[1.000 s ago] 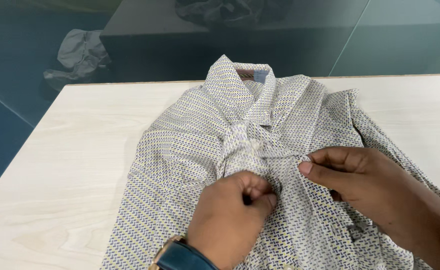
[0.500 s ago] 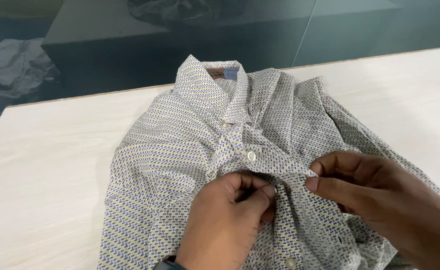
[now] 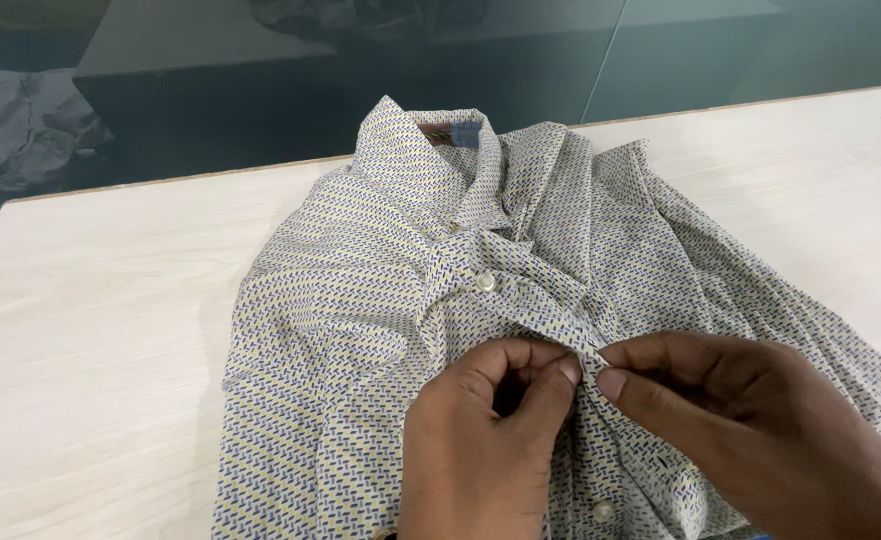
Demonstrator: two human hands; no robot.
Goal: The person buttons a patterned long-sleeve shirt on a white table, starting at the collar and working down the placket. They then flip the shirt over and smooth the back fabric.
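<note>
Bright, even overhead light; soft shadows, sharp focus, bkgd dim w/ glare.

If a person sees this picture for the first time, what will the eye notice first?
A patterned button-up shirt lies spread across the middle of the pale wooden table. At the lower centre, the left hand and right hand pinch its front placket together, just below a white button.

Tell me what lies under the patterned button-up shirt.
The white, yellow-and-blue patterned shirt lies spread on a pale wood-grain table, visible all around it. The left hand and right hand pinch its front placket. Anything beneath the cloth itself is covered.
</note>
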